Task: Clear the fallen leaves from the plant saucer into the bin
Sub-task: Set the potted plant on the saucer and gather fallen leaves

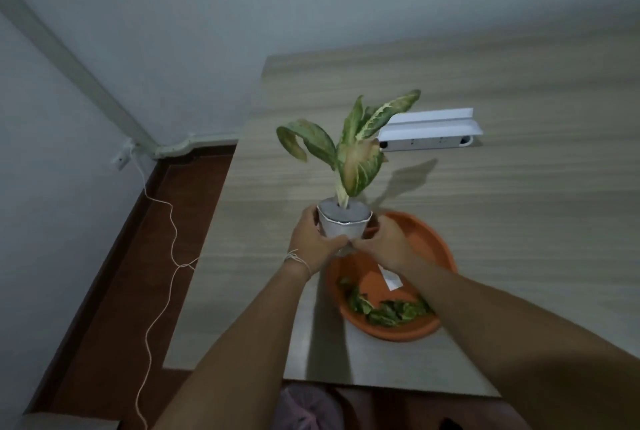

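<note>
Both hands wrapped around a small white pot [343, 227] at the centre of the frame: left hand [313, 242] on its left side, right hand [388, 244] on its right, fingers [337, 242] of both clenched on the pot wall and meeting at the front. Holding a variegated green-and-cream plant [349, 149], upright, leaves spreading toward the upper middle. Thin string bracelet [296, 258] on the left wrist.

Just right of and below the pot, an orange plant saucer [440, 249] on a pale wood-grain table [519, 187]. Fallen green leaves [388, 312] heaped along the saucer's lower rim, a white slip of paper [391, 279] nearer its middle. Cannot tell whether the pot base touches the saucer.

White power strip [429, 137] on the table at upper centre, behind the plant. Plain grey walls [173, 31] across the top and left; dark reddish-brown floor [121, 274] at lower left, with a thin white cable [162, 274] trailing from a wall socket [121, 158]. Pinkish bag [304, 409] at the bottom edge, below the table.
</note>
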`<state>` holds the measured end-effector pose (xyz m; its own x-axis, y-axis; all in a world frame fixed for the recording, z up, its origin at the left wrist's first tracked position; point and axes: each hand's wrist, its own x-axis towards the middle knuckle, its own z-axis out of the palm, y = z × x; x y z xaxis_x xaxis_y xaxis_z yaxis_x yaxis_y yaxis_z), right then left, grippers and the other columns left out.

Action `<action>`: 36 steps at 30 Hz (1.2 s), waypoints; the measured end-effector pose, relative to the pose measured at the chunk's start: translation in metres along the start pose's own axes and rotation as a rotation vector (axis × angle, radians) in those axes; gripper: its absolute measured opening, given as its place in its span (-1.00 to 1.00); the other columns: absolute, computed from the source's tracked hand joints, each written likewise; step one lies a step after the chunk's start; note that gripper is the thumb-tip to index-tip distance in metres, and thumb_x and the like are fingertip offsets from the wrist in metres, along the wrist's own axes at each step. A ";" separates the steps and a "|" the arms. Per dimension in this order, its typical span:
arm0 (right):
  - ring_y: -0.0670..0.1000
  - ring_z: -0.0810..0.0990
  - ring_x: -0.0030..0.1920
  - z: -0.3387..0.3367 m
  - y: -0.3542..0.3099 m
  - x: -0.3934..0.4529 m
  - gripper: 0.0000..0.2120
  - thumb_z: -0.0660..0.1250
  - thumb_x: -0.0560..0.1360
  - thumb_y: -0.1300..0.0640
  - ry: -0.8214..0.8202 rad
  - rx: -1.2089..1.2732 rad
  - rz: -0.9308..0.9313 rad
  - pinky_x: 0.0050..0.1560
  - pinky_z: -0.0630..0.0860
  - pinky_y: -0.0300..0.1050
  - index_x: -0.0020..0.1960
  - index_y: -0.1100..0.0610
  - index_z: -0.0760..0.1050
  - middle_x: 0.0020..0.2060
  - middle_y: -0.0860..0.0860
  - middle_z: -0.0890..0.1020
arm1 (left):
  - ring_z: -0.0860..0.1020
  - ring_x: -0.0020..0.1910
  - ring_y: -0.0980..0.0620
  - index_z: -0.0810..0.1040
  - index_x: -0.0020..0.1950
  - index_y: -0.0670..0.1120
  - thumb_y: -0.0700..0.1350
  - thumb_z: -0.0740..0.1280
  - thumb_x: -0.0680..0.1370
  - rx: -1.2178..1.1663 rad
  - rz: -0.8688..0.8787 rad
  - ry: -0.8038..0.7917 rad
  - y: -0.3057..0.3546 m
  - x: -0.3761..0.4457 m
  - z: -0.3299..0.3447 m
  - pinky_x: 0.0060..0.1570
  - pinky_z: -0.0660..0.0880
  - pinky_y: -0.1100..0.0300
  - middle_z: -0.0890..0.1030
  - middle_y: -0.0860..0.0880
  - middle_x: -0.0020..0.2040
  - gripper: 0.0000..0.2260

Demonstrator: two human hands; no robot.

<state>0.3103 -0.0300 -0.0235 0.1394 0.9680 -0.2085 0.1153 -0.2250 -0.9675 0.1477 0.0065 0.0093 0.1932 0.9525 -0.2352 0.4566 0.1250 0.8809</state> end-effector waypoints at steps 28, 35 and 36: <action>0.02 0.71 -0.21 -0.038 0.050 -0.032 -0.75 0.09 0.67 0.08 0.180 0.320 0.205 -0.26 0.66 0.00 0.06 0.12 0.54 -0.10 0.09 0.69 | 0.44 0.28 0.03 0.40 0.35 0.02 0.02 0.49 0.40 0.127 -0.130 -0.216 -0.031 -0.014 0.080 0.32 0.38 0.15 0.48 0.05 0.28 -0.44; -0.10 0.62 0.04 -0.045 0.068 -0.043 -0.73 0.35 0.51 0.08 0.150 -0.309 -0.115 -0.03 0.62 -0.06 0.20 -0.08 0.47 0.04 -0.09 0.63 | 0.48 0.28 -0.06 0.31 0.41 0.01 0.00 0.52 0.32 0.148 -0.024 -0.258 -0.011 -0.018 0.062 0.34 0.42 -0.02 0.50 -0.06 0.32 -0.29; -0.11 0.57 0.14 -0.045 0.081 -0.042 -0.53 0.43 0.43 0.02 0.106 -0.394 -0.094 0.08 0.57 -0.07 0.29 -0.14 0.38 0.13 -0.14 0.59 | 0.49 0.27 -0.07 0.34 0.40 -0.01 0.02 0.52 0.31 0.176 -0.038 -0.263 -0.008 -0.020 0.056 0.31 0.45 -0.02 0.52 -0.08 0.31 -0.29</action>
<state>0.3583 -0.0938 -0.0866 0.2087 0.9742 -0.0858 0.4970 -0.1812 -0.8486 0.1890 -0.0292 -0.0164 0.3807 0.8409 -0.3847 0.6064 0.0871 0.7904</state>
